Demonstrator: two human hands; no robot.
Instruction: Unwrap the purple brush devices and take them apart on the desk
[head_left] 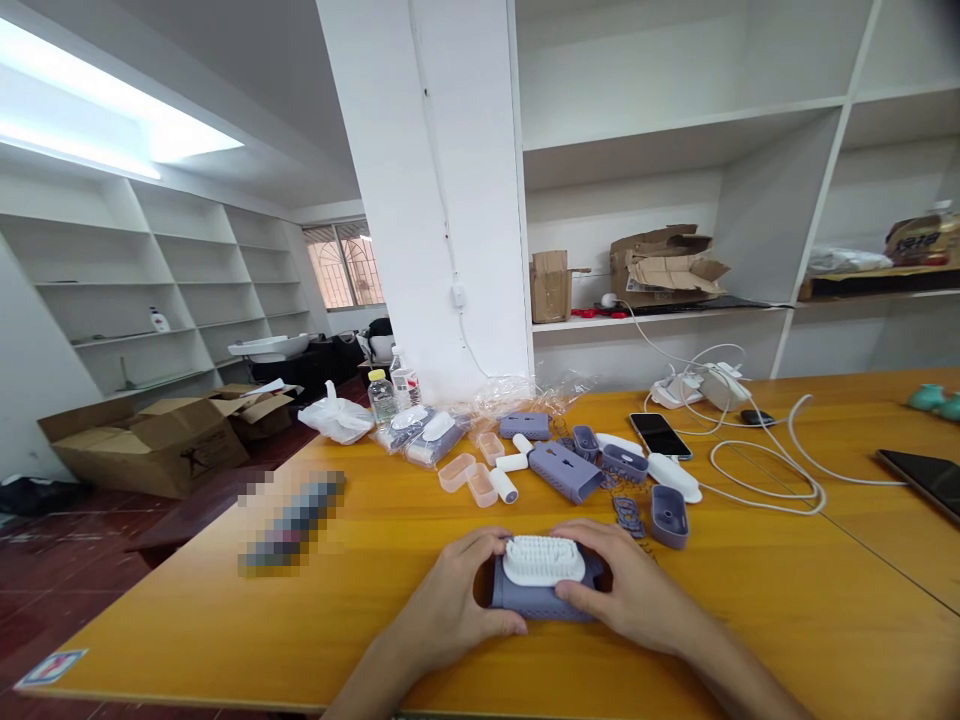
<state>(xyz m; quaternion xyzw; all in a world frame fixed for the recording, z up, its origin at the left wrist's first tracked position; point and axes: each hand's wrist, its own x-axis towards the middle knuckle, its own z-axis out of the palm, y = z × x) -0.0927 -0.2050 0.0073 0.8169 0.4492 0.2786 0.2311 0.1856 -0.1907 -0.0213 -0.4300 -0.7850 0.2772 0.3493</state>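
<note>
A white scrubbing brush, bristles up, lies on top of a grey-purple plastic case near the table's front edge. My left hand is curled round the case's left end, thumb low at its front and fingertips at the brush's back left edge. From the other side, my right hand grips the brush, its thumb on the front right rim and its fingers behind. Just beyond lie another grey-purple case, a small grey-purple cup and several white rollers.
Clear pinkish boxes, bagged brush sets and bottles stand farther back on the wooden table. A phone, white cables and a tablet lie to the right. A blurred-out object is on the left.
</note>
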